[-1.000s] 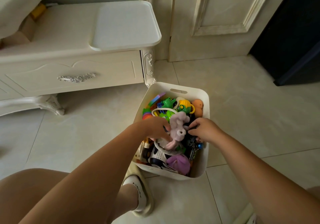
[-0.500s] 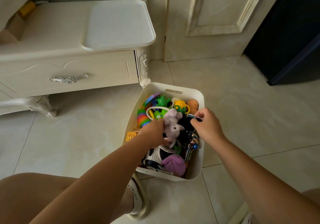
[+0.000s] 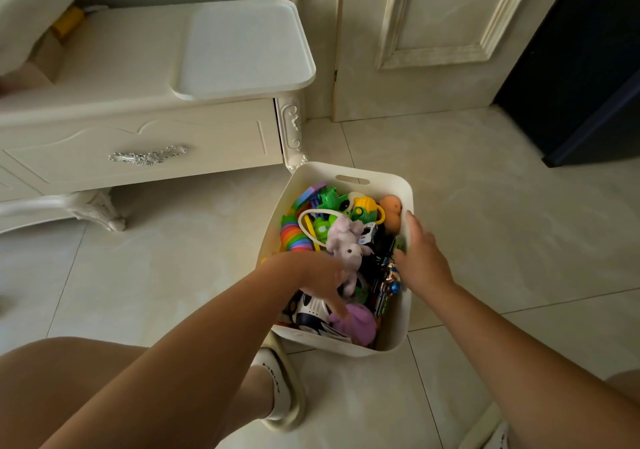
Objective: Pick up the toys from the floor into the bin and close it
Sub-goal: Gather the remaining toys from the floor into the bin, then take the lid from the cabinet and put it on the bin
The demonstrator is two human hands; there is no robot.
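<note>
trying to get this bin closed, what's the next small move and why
Probably lift the left hand off the toys and reach for the lid on the cabinet: the bin is full and open, no toys show on the floor.

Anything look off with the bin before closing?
The plush rides atop the toys in the bin, maybe above the rim. What looks like the lid lies on the cabinet, overhanging its corner.

Centre frame, a white bin [image 3: 403,317] brims with toys [image 3: 293,234]; the left hand [image 3: 317,275] rests on them by a lilac plush [image 3: 346,242], the right hand [image 3: 419,254] on its right rim; a white lid [image 3: 242,46] lies upper left
</note>
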